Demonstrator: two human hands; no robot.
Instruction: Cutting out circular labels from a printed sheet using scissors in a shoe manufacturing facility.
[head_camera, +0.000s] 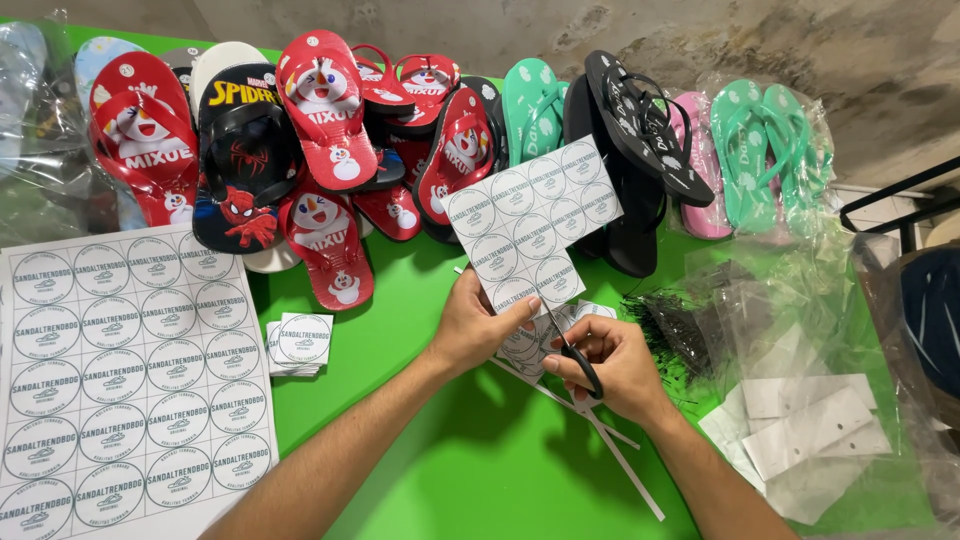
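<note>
The bright green table top (420, 470) has open room in the near middle, between the 2 forearms; its left edge is covered by a full white sheet of round printed labels (130, 380), and its right side by crumpled clear plastic bags (800, 300) and blank white card pieces (810, 430). Along the far edge, against a rough grey wall, lies a heap of rubber flip-flops (330, 130) in red, black, teal and pink; some of the teal and pink pairs at the far right sit inside clear bags. A small stack of cut square labels (300, 342) lies just right of the full sheet. A tangle of thin black plastic ties (670, 320) lies right of the hands.

The left hand (478, 325) pinches the lower edge of a partly cut white label sheet (530, 225), holding it tilted up above the table. The right hand (615, 365) is closed round the handles of black-handled scissors (570, 345), whose blades meet the sheet's lower edge just beside the left thumb. Narrow white paper offcuts (620, 450) lie on the table under and near the right wrist.
</note>
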